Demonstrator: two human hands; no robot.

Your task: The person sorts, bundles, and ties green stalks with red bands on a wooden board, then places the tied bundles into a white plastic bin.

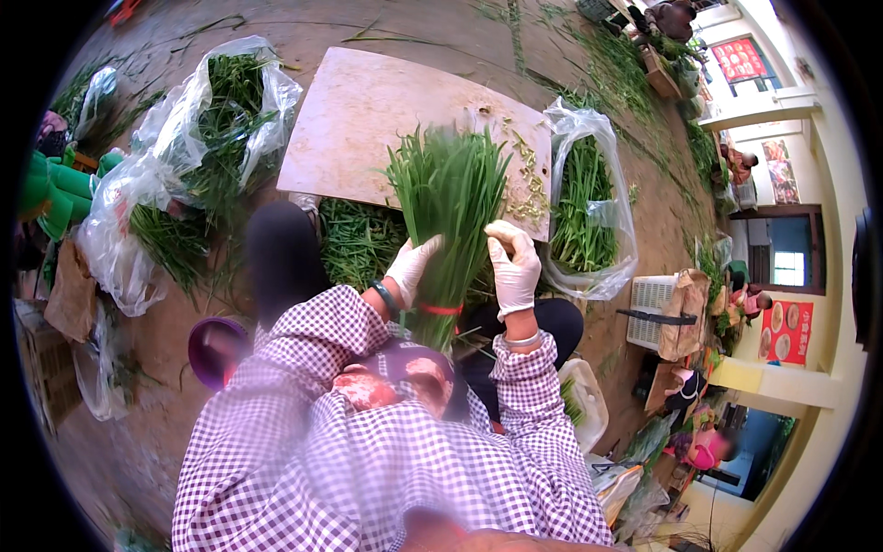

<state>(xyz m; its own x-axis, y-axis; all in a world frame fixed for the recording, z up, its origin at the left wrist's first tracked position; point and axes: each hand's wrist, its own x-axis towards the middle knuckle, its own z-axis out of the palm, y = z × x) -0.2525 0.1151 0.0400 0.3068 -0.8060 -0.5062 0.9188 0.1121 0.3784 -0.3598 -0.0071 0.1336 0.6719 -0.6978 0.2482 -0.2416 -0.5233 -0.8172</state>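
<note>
I hold a tall bunch of long green chives (448, 212) standing up in front of me, tied low with a red band (441, 309). My left hand in a white glove (410, 267) grips its left side. My right hand in a white glove (514, 267) grips its right side, just as near. The leaf tips point far, toward the flat pale cutting board (354, 120).

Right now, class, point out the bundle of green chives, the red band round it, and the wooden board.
bundle of green chives (449, 198), head view, on the spread leaf tops.
red band (441, 309), head view, on its front, round the stalks.
wooden board (354, 120), head view, on its bare middle.
</note>
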